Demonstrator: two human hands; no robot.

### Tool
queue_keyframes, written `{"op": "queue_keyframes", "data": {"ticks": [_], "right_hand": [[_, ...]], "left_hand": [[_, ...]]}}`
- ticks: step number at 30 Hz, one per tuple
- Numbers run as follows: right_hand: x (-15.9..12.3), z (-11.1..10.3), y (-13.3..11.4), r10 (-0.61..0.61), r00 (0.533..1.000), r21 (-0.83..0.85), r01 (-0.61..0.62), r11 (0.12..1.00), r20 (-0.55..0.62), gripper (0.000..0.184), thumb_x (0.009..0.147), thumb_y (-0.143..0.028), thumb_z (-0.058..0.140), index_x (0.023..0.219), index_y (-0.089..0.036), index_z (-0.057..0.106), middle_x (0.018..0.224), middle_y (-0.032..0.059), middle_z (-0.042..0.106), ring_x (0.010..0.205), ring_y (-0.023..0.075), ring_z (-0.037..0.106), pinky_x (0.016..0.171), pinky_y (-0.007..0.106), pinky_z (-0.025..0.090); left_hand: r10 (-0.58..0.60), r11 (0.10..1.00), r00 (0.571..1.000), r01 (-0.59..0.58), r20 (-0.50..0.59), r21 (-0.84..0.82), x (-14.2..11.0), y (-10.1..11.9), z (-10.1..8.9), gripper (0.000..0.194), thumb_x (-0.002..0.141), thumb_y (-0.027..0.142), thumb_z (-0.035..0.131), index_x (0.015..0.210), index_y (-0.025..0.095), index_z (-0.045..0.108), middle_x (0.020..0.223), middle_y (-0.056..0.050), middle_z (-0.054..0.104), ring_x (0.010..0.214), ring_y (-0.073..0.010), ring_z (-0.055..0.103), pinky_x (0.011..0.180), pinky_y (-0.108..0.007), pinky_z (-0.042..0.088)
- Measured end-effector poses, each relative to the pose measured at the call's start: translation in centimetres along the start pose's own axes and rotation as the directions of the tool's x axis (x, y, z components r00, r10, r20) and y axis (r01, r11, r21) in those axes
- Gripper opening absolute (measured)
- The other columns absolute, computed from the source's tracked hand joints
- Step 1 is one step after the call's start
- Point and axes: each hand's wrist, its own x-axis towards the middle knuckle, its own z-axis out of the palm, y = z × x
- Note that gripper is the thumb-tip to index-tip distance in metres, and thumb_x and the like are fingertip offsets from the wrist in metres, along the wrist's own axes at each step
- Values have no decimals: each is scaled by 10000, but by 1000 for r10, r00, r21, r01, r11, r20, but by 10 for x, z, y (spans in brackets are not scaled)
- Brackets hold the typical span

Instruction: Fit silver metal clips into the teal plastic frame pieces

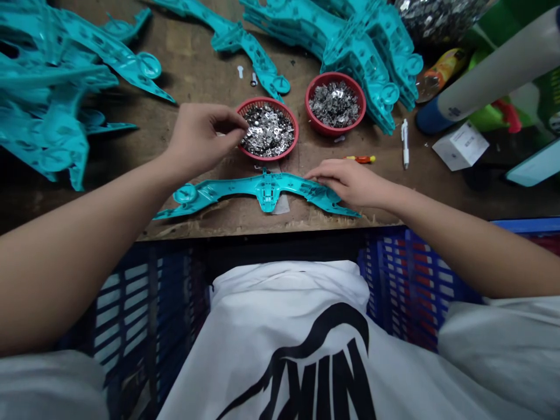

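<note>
A long teal plastic part, shaped like a shallow arch with a bracket at its middle, lies along the table's front edge. My right hand is over its right end, fingers curled onto it. My left hand is at the left rim of a red basket full of small metal clips. Its thumb and fingers are pinched together; whether a clip is between them is too small to see. Beside that basket stands a red bowl holding more small metal clips.
Teal parts are piled at left and back right. A single teal part lies between. At right are a screwdriver, white pen, small white box and large cylinder. Blue crates flank my lap.
</note>
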Motion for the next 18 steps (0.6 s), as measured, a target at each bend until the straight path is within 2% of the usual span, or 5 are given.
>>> {"op": "queue_keyframes", "data": {"ticks": [3, 6, 11, 14, 18], "right_hand": [[-1, 6, 1, 57, 997, -68, -60, 996, -46, 426, 1127, -243, 687, 1503, -197, 882, 1331, 143, 935, 1204, 342, 865, 1110, 483, 665], [-1, 8, -1, 156, 982, -86, -166, 982, -107, 302, 1088, -240, 771, 1334, -199, 942, 1206, 122, 951, 1091, 329, 875, 1081, 463, 678], [-1, 7, -4, 217, 963, -55, -228, 972, -159, 308, 1079, -183, 797, 1304, -222, 1004, 1257, 126, 967, 1126, 356, 912, 1134, 520, 709], [-1, 8, -5, 187, 973, -67, -198, 978, -138, 365, 1096, -160, 766, 1376, -209, 994, 1288, 126, 967, 1149, 356, 924, 1148, 518, 709], [-1, 9, -7, 148, 975, -64, -161, 985, -164, 356, 1096, -196, 792, 1403, -199, 972, 1226, 116, 969, 1097, 327, 912, 1089, 462, 703]], "left_hand": [[-22, 999, 1000, 21, 21, 35, -1, 4, -2, 362, 1017, 410, 754, 1204, 182, 962, 1154, -65, 962, 1054, -244, 855, 1065, -407, 694], [-25, 988, 998, 16, 64, 151, 0, 8, -5, 358, 1055, 411, 734, 1236, 180, 939, 1214, -83, 947, 1164, -276, 846, 1169, -445, 655], [5, 898, 964, -122, 268, 423, 0, 14, -10, 482, 1188, 461, 544, 1367, 167, 881, 1479, -186, 872, 1520, -396, 716, 1364, -620, 526], [62, 889, 936, -209, 345, 407, -4, 15, -8, 578, 1208, 499, 462, 1493, 189, 859, 1626, -162, 830, 1659, -420, 626, 1397, -705, 471], [151, 911, 900, -287, 409, 295, -8, 7, -2, 631, 1206, 615, 438, 1606, 365, 858, 1736, -31, 791, 1756, -437, 561, 1409, -758, 425]]}}
